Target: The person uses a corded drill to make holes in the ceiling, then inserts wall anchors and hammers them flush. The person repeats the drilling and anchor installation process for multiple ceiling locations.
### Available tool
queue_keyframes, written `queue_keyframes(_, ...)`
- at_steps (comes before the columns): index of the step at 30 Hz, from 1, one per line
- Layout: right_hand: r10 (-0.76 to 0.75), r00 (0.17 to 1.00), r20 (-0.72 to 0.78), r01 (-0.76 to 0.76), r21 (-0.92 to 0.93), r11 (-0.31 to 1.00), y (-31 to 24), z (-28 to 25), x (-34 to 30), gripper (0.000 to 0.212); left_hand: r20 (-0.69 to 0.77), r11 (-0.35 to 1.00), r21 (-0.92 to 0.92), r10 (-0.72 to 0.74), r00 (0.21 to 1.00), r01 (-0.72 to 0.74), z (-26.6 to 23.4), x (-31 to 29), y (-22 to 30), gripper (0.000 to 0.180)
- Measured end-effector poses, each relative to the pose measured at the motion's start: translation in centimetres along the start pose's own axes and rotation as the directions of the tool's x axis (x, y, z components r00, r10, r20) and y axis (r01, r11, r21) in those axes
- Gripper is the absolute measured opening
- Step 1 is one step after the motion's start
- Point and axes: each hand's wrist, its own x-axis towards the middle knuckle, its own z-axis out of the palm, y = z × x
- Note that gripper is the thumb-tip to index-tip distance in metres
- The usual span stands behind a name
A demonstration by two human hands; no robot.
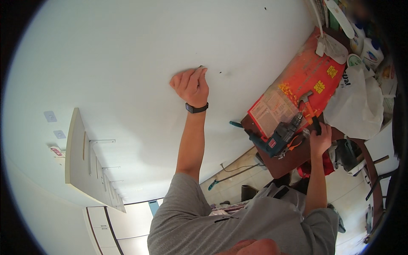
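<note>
My left hand [191, 87], with a black watch on its wrist, is raised against the white wall [127, 55]. Its fingers are closed, thumb and forefinger pinched together at the wall; a tiny dark bit shows at their tips, too small to name. Just right of them a small dark hole [220, 72] marks the wall. Over the brown table [280, 168] my right hand [321, 138] grips the black end of a hammer [311, 111] with an orange-and-black handle. Beside the hammer a teal-and-black power drill [278, 138] lies on its side.
A red-and-orange printed sheet [304, 72] covers part of the table. Orange-handled pliers [295, 144] lie near the drill, and a white plastic bag [357, 102] and bottles [372, 53] stand right. A shelf board [80, 157] with metal brackets juts from the wall at left.
</note>
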Motion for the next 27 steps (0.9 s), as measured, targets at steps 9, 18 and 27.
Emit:
queue_keyframes(9, 0.115, 0.993, 0.021, -0.116, 0.129, 0.985, 1.4, -0.5, 0.1, 0.035, -0.006, 1.0, 0.008, -0.009, 1.0, 0.009, 0.1, 0.1, 0.1, 0.014)
queue_keyframes(18, 0.114, 0.993, 0.041, -0.119, 0.173, 0.978, 2.4, -1.1, -0.3, 0.039, -0.017, 0.998, 0.018, -0.058, 0.998, 0.058, 0.2, 0.0, 0.6, 0.013)
queue_keyframes(27, -0.192, 0.964, -0.184, 0.199, 0.017, 0.98, 0.3, -3.6, 0.4, 0.043, 0.046, 0.991, -0.056, -0.117, 0.992, 0.12, -1.7, 0.6, 0.9, 0.011)
